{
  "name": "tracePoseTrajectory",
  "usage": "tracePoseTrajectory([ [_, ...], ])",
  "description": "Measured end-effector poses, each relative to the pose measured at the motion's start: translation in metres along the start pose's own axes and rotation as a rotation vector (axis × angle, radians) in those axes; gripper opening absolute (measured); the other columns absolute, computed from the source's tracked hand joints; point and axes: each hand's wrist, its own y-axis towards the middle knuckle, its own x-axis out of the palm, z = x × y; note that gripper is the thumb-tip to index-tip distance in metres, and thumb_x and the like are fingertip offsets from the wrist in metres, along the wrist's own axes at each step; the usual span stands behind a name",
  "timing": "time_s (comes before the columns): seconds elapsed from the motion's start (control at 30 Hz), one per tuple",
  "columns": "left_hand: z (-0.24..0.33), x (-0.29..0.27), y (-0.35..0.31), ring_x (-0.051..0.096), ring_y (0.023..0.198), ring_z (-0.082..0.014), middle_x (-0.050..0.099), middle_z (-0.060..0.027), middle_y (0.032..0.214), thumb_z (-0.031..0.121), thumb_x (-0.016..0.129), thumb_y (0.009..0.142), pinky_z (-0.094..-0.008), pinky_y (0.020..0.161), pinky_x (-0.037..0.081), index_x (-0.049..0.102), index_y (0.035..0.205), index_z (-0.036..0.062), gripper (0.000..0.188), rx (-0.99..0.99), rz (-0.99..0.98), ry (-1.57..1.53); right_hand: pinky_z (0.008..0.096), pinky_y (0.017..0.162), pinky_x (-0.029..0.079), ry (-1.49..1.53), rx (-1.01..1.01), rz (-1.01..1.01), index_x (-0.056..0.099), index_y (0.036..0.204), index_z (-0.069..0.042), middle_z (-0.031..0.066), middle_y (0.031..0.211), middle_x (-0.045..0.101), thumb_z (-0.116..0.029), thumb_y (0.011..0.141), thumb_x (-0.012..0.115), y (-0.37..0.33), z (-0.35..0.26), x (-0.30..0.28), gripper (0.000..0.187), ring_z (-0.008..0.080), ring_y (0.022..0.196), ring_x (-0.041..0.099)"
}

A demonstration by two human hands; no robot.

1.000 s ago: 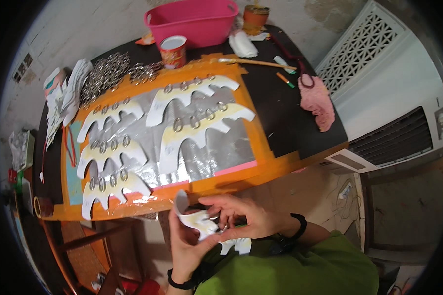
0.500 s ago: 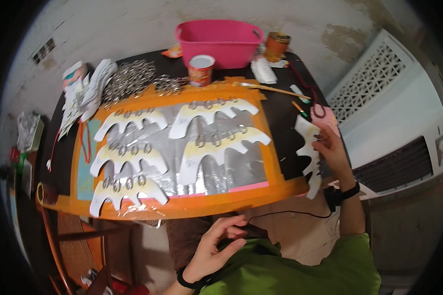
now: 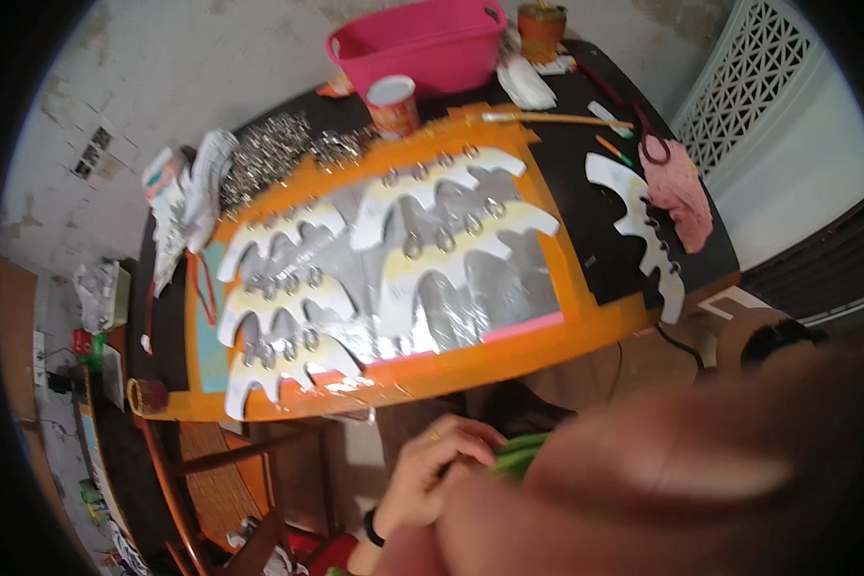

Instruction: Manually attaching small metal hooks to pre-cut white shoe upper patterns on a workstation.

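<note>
Five scalloped white pieces [image 3: 398, 288], yellowish along the upper edges where metal rings [image 3: 413, 245] are set, are laid out in two columns on the silver sheet [image 3: 360, 288] at the centre of the frame, which is bordered by orange tape [image 3: 442, 363]. A sixth scalloped piece [image 3: 632, 197], gripped by the right hand half a second ago, is now seen released on the dark tabletop [image 3: 590, 259] at the right of the frame, just beside the pink cloth [image 3: 680, 197] and well apart from the five. By this, it may be judged, the handling of that piece is ended for the moment, and both hands are freed of it. The lower right is filled by a blurred hand close to the lens, taken to be the right hand [image 3: 662, 461]; whether anything is clasped in it cannot be told. At the lower middle, the left hand [image 3: 442, 466] is held with fingers curled beside green fabric [image 3: 520, 455]; whether the fabric is pinched cannot be told, since the fingertips are partly hidden.
</note>
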Motion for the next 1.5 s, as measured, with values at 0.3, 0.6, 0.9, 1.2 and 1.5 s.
tracePoseTrajectory([
  [0.3, -0.009, 0.004, -0.007, 0.068, 0.106, -0.0242, 0.071, -0.0121, 0.115, -0.012, 0.054, 0.092, -0.0337, 0.093, 0.052, 0.067, 0.103, 0.0029, 0.023, -0.007, 0.101, -0.082, 0.04, 0.073, 0.055, -0.003, -0.033, 0.026, 0.069, 0.112, -0.001, 0.0138, 0.097, 0.07, -0.004, 0.093, 0.066, 0.017, -0.007, -0.002, 0.02, 0.0326, 0.084, 0.07],
  [0.6, 0.007, -0.016, 0.014, 0.068, 0.108, -0.0251, 0.071, -0.0116, 0.115, -0.007, 0.059, 0.096, -0.034, 0.097, 0.052, 0.068, 0.108, 0.0026, 0.017, 0.006, 0.2, -0.007, 0.0403, 0.075, 0.055, 0.133, 0.417, 0.375, 0.068, 0.112, 0.0, 0.0154, 0.098, 0.069, -0.006, 0.093, 0.066, -0.021, 0.006, 0.013, 0.02, 0.0329, 0.085, 0.069],
  [0.9, -0.004, -0.07, 0.085, 0.062, 0.098, -0.0333, 0.067, -0.0195, 0.108, 0.011, 0.071, 0.094, -0.0427, 0.089, 0.053, 0.06, 0.12, -0.0008, 0.031, -0.023, 0.612, 0.91, 0.0438, 0.09, 0.052, -0.058, 0.967, -0.055, 0.062, 0.125, -0.003, 0.0166, 0.109, 0.066, -0.013, 0.092, 0.073, -0.106, 0.143, 0.129, 0.036, 0.0358, 0.104, 0.065],
  [1.2, -0.012, -0.083, 0.095, 0.068, 0.085, -0.0222, 0.068, -0.0116, 0.095, 0.003, 0.069, 0.09, -0.0332, 0.078, 0.056, 0.056, 0.122, 0.0014, 0.034, -0.225, 0.493, 0.446, 0.0239, 0.072, 0.052, 0.53, 1.161, 0.265, 0.065, 0.116, -0.001, 0.0047, 0.091, 0.065, 0.006, 0.09, 0.069, -0.112, 0.154, 0.144, 0.027, 0.0097, 0.078, 0.066],
  [1.5, 0.005, -0.079, 0.07, 0.057, 0.084, -0.0111, 0.059, -0.0024, 0.093, -0.004, 0.061, 0.087, -0.0258, 0.078, 0.048, 0.054, 0.114, 0.0018, 0.03, -0.261, 0.508, 0.193, 0.021, 0.081, 0.051, 0.891, 1.183, 0.376, 0.064, 0.115, 0.001, 0.0031, 0.098, 0.065, 0.007, 0.092, 0.066, -0.12, 0.125, 0.112, 0.023, 0.0075, 0.09, 0.064],
])
